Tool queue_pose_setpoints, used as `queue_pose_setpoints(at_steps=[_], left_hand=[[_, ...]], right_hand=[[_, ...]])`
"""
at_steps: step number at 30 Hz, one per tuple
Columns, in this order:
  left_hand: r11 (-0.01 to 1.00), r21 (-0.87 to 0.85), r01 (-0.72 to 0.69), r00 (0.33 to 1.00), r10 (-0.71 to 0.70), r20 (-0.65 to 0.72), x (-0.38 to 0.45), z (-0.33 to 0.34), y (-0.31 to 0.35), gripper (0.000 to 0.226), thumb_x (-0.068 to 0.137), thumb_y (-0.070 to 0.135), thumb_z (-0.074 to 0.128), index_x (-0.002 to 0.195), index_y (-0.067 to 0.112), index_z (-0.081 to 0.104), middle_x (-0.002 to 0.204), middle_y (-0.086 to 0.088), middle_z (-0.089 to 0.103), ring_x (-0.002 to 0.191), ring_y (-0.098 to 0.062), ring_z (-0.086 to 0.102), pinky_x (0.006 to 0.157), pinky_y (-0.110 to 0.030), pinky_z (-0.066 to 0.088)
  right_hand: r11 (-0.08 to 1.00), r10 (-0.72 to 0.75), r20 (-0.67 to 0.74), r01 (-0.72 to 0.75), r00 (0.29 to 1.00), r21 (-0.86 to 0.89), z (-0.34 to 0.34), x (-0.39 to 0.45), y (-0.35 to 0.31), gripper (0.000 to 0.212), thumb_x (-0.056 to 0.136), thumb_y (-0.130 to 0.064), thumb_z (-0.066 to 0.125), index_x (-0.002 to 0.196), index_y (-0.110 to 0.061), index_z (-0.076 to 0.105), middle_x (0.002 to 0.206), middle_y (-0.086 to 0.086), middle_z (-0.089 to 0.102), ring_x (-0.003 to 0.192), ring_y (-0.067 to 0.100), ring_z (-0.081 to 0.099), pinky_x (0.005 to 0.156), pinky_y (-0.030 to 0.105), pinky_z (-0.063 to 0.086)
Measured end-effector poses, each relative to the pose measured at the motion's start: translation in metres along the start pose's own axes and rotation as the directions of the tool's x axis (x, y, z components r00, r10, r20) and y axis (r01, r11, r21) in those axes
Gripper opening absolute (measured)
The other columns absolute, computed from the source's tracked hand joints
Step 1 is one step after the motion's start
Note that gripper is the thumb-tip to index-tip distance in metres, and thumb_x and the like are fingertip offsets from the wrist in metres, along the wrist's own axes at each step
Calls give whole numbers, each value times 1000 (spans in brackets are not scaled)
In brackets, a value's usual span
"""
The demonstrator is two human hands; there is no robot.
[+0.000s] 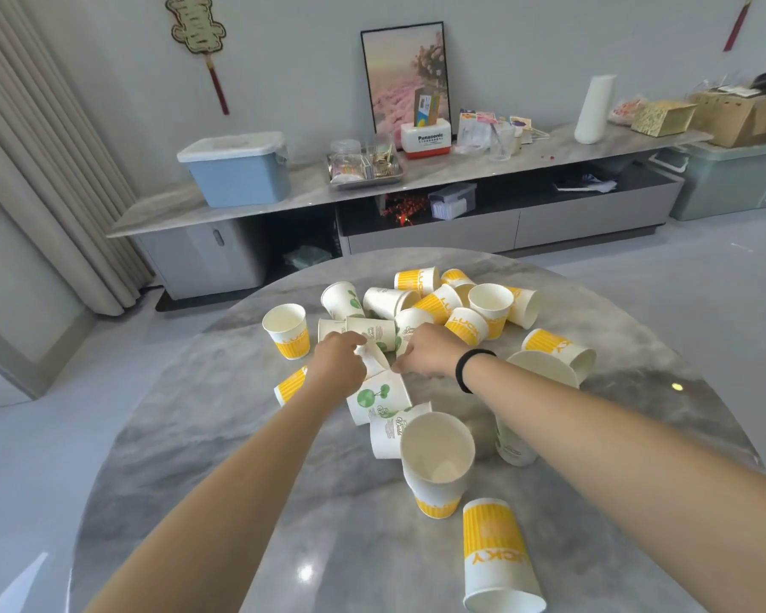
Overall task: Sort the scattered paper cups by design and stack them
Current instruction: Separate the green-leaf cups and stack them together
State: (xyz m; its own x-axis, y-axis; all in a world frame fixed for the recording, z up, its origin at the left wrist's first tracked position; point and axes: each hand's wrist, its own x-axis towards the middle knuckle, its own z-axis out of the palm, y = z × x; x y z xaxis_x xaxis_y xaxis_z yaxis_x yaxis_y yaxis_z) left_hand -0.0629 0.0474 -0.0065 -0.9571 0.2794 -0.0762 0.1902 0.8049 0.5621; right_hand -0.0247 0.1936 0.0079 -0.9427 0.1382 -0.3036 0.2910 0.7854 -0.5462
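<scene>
Paper cups lie scattered on a round marble table point(222, 440). Some carry a yellow LUCKY band, like the upright cup point(286, 331) at left and the tipped cup point(496, 555) at the front. Others bear a green plant print, like the lying cup point(374, 398) in the middle. My left hand point(337, 362) grips a white cup point(372, 357) lying in the pile. My right hand point(425, 351) reaches in from the right with its fingers curled down. Its fingertips meet the cups beside the left hand, and what they hold is hidden.
An upright yellow-banded cup point(436, 462) stands near the front centre, with a large white cup point(545, 367) on its side at right. Beyond the table runs a low cabinet point(416, 179) with a blue bin point(239, 170) and clutter. A curtain point(41, 170) hangs at left.
</scene>
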Motion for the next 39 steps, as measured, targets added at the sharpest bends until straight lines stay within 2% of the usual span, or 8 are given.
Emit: queue_pose_setpoints(at_steps=[9, 13, 17, 24, 28, 34, 36, 39], left_hand=[[993, 1, -121, 986, 120, 118, -15, 6, -17, 33, 83, 16, 59, 115, 19, 63, 115, -2, 60, 105, -22, 57, 93, -35, 47], [982, 96, -164, 979, 150, 140, -19, 3, -21, 56, 84, 35, 63, 136, 26, 46, 138, -1, 51, 129, -24, 41, 109, -44, 30], [979, 156, -132, 980, 106, 167, -24, -2, -21, 69, 79, 47, 67, 139, 28, 40, 135, 0, 54, 129, -25, 41, 104, -39, 25], [993, 101, -54, 990, 41, 131, -34, 0, -31, 80, 72, 42, 75, 140, 28, 36, 136, -4, 47, 126, -24, 45, 107, -41, 33], [998, -17, -57, 990, 59, 125, -40, 0, -37, 86, 70, 34, 79, 142, 24, 34, 137, -5, 41, 124, -23, 47, 103, -39, 41], [994, -76, -82, 990, 90, 104, -42, -11, -44, 87, 70, 30, 80, 143, 20, 34, 136, -4, 40, 123, -22, 46, 93, -25, 36], [994, -73, -80, 990, 88, 111, -43, -15, -47, 83, 71, 28, 79, 142, 18, 37, 134, -4, 39, 122, -22, 46, 90, -22, 33], [994, -89, -60, 988, 72, 134, -42, -19, -50, 78, 69, 28, 81, 136, 17, 45, 130, -4, 41, 113, -19, 46, 91, -23, 34]], right_hand=[[973, 154, 132, -174, 979, 150, 20, 15, 2, 24, 87, -21, 62, 67, -12, 51, 65, 2, 54, 49, 13, 47, 35, 16, 32], [974, 82, 115, -104, 990, 202, 14, 9, -2, 25, 86, -29, 62, 89, -4, 66, 70, 6, 59, 69, 21, 54, 48, 22, 35], [968, -7, 136, -28, 991, 249, 8, -4, -9, 20, 86, -31, 63, 92, -13, 67, 84, 6, 60, 75, 18, 51, 55, 22, 37], [962, 143, 131, -106, 981, -253, 13, -16, 0, 37, 88, -26, 59, 58, -12, 42, 59, 4, 45, 50, 18, 43, 42, 21, 33], [959, 227, 218, -179, 949, -221, 21, -19, 1, 31, 87, -24, 60, 61, -13, 48, 58, 3, 49, 47, 15, 46, 39, 19, 37], [959, 222, 64, -230, 973, 165, 21, -6, -1, 6, 80, -4, 59, 85, -2, 59, 66, 11, 50, 52, 21, 42, 46, 24, 34], [980, 161, -36, -156, 986, 121, 10, -2, -6, 21, 83, -10, 60, 99, 3, 62, 91, 15, 64, 78, 25, 59, 63, 30, 47], [989, 123, -198, -104, 973, 106, -7, -2, -12, 30, 86, -14, 58, 112, 0, 63, 118, 14, 64, 109, 30, 58, 92, 33, 48]])
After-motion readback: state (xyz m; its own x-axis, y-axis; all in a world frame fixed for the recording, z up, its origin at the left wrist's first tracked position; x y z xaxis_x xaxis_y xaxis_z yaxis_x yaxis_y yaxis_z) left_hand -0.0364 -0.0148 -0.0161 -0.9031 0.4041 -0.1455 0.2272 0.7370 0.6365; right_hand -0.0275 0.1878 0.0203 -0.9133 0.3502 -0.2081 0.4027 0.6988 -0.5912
